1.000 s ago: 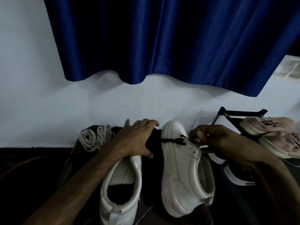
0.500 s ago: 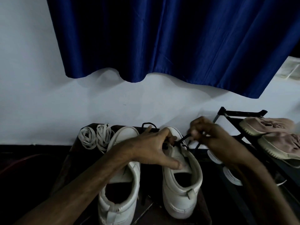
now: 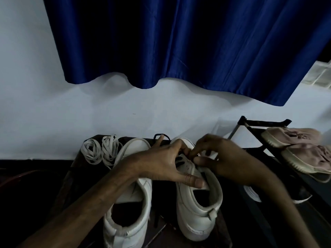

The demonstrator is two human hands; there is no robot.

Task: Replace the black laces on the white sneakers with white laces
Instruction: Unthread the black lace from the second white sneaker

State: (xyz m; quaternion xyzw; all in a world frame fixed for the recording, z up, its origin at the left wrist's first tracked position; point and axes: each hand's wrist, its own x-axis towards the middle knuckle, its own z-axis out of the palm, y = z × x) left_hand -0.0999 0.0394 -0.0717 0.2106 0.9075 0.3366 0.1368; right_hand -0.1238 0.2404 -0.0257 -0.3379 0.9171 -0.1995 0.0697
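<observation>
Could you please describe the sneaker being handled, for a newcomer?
Under the blue curtain, two white sneakers sit side by side. It is the right sneaker: left hand and right hand grip it and black lace shows at its eyelets, while the left sneaker lies next to the coiled white laces.

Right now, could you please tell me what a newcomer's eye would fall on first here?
The deep blue curtain fills the top. Beneath it the left hand and right hand meet over the right-side white sneaker, at its black lace. Two coiled white laces lie at the left, by the other sneaker.
</observation>
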